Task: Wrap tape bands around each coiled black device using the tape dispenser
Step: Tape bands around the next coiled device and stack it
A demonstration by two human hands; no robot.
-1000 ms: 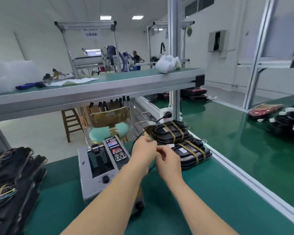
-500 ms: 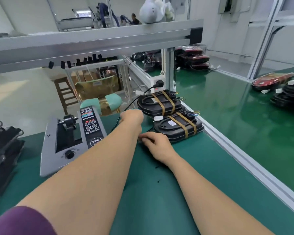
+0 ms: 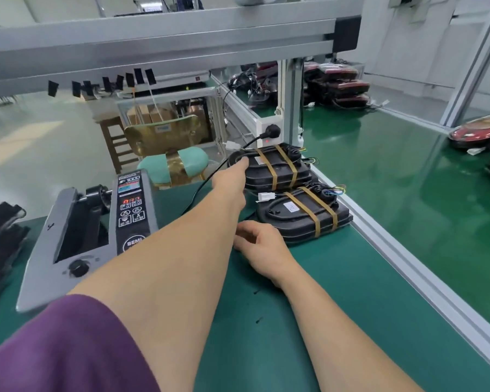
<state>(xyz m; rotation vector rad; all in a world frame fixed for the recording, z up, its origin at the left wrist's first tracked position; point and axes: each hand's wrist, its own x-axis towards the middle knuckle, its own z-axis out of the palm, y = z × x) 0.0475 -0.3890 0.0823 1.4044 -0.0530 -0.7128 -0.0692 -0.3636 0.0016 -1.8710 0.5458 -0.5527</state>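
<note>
Here one tape dispenser (image 3: 129, 206); two banded: far device (image 3: 281, 169), near device (image 3: 301, 215); left hand (image 3: 232, 179), right hand (image 3: 262, 244) loose.

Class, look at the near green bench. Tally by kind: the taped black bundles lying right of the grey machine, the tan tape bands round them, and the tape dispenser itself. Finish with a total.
taped black bundles: 2
tan tape bands: 4
tape dispenser: 1
Total: 7

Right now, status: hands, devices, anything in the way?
Left hand fingertips on far device. Right hand resting on mat beside near device. Both devices carry two tape bands. Black cord runs under left arm.
</note>
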